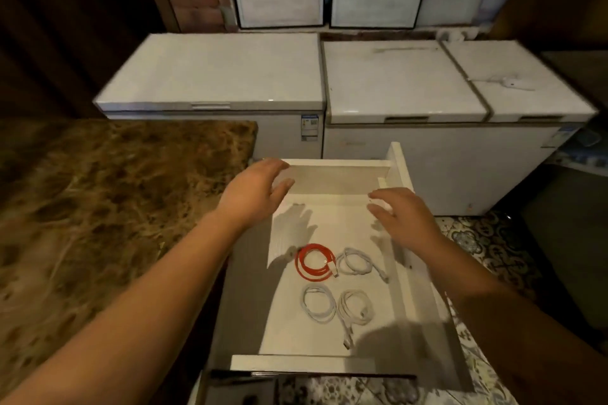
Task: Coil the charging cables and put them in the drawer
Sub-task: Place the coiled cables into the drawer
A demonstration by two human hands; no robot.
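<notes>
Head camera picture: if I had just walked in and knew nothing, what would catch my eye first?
Probably the red cable, coiled in the open white drawer beside three coiled white cables, one of them just to its right. Next, the two bare hands above the far end of the drawer, left hand and right hand, fingers spread and holding nothing. Behind stand white chest freezers.

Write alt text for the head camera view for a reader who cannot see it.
An open white drawer holds four coiled charging cables: a red cable and three white ones. The left hand and right hand hover open over its far end, holding nothing. White chest freezers stand behind.
</notes>
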